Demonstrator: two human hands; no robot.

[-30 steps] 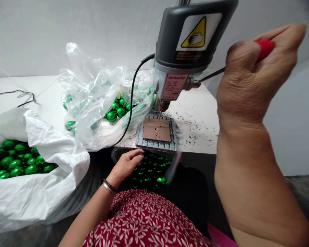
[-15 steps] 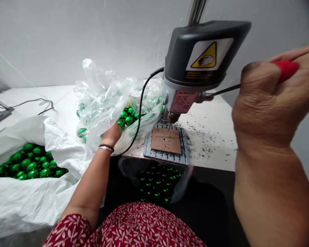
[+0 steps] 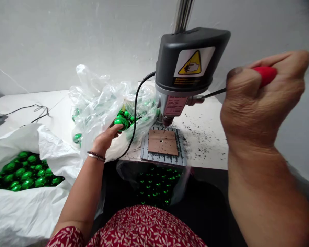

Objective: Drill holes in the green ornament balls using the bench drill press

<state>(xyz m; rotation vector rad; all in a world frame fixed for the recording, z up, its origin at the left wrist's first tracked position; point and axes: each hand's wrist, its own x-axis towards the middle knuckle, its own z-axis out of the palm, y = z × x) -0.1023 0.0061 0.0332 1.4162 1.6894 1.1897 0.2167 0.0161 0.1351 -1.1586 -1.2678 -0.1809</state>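
At the mouth of a clear plastic bag (image 3: 92,99), my left hand (image 3: 106,137) pinches a shiny green bauble (image 3: 121,122) between thumb and fingers. More green baubles lie inside that bag. My right hand (image 3: 252,106) is wrapped round the red-knobbed feed lever (image 3: 214,93) of a bench drill press (image 3: 187,65). Under the chuck, the thin drill bit (image 3: 164,129) points down at a brown square board (image 3: 167,145) with a small hole, which rests on the slotted metal base (image 3: 181,158).
A white sack (image 3: 54,147) full of green baubles stands at the left. Below the table edge, another plastic bag (image 3: 179,192) holds several green baubles. Dark shavings (image 3: 198,137) litter the white table (image 3: 211,156). A black power cable (image 3: 136,113) loops down beside the drill.
My left hand has drawn back out of the clear bag, and a green bauble now shows in its fingers. My right hand keeps its hold on the lever. The view has shifted slightly.
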